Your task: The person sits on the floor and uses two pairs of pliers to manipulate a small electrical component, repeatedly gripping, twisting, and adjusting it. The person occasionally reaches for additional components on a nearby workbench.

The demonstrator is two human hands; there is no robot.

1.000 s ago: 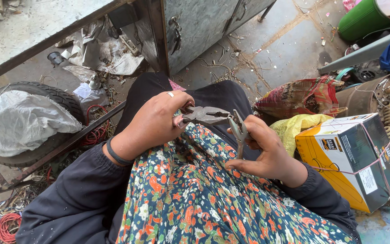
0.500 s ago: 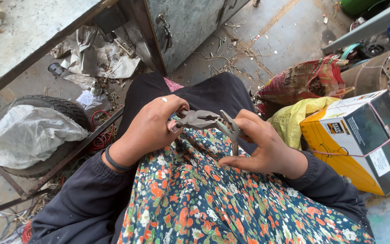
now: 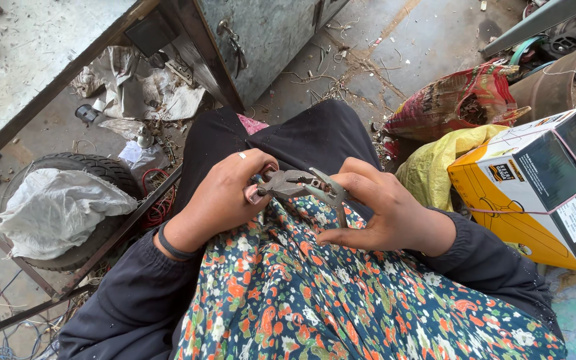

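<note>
Concrete floor [image 3: 428,40], grey and dusty, strewn with wire scraps [image 3: 331,73]. On it stood a metal cabinet [image 3: 261,33]; crumpled papers [image 3: 135,90] lay at its foot. A tyre [image 3: 95,170] lay flat to the left, a white bag [image 3: 55,210] on top, red wire [image 3: 161,207] just beside it. To the right rested a box [image 3: 535,193], a yellow bag [image 3: 435,167] and a red sack [image 3: 455,100], close together.

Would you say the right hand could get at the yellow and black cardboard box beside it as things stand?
Probably yes: the box stands just off the right hand with nothing between them but a yellow bag, though that hand holds the metal pliers.
</note>
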